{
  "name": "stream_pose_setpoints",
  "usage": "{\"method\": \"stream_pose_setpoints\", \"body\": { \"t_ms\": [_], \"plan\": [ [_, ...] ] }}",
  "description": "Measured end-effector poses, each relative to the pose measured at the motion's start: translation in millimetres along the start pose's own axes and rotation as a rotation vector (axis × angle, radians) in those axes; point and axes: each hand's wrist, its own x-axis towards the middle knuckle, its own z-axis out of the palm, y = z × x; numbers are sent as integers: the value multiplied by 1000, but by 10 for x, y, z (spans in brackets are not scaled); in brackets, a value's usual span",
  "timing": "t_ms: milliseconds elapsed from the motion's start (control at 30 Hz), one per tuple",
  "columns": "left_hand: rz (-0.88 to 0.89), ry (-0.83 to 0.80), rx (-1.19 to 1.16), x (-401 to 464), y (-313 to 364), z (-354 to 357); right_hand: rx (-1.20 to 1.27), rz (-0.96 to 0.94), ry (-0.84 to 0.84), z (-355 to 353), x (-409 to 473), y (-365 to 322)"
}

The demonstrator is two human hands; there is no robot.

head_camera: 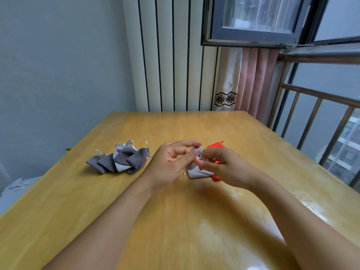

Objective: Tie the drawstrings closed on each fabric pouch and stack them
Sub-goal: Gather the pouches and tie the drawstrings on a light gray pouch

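So I've got a light grey pouch (196, 172) up in front of me over the middle of the table (194, 125), neck end pointing away so the silver drawstrings (183, 173) fall toward my fingers. My left hand (171, 162) is curled with thumb and forefinger pinching at the cord by the gathered neck, and my right hand (220, 162) is pinching the neck and cord from the other side, fingertips of both hands nearly touching, which is how I'd hold it to work a knot; the knot itself is hidden behind my fingers, so can't say how far along it is. Right behind my right hand there's an orange-red pouch (215, 146), mostly covered, probably next in line. Off to my left sits the pile of grey pouches (120, 159) with cords sticking out, loosely overlapped, well apart from my hands. Plenty of bare table toward me and to the right, and the edges are nowhere close.
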Motion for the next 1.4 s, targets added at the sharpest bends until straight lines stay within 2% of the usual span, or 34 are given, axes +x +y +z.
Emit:
{"method": "stream_pose_setpoints", "body": {
  "t_ms": [167, 233, 400, 567, 733, 900, 1033, 1167, 1400],
  "plan": [
    [40, 107, 207, 22, -40, -71, 59, 22, 20, -41, 23, 58],
    [42, 100, 228, 17, -51, -56, 65, 24, 17, -46, 30, 62],
    [52, 53, 50, 16, -27, -36, 94, 21, -34, -6, -2, 8],
    [-53, 22, -35, 6, -9, -69, 237, 95, -33, 21, 5, 13],
    [-93, -14, -102, 4, -37, -66, 192, 62, -24, 26, -20, -39],
    [-245, -74, -259, 6, 1, -120, 235, 87, 34, -40, -25, -51],
    [-205, -83, -166, 17, -18, -147, 390, 56, 128, -107, -19, -52],
    [-167, -104, -121, -14, -16, -97, 326, -102, 51, -88, -50, -91],
    [-150, -195, -31, -30, 15, -86, 320, -102, -118, -142, -53, -65]
  ]
}}
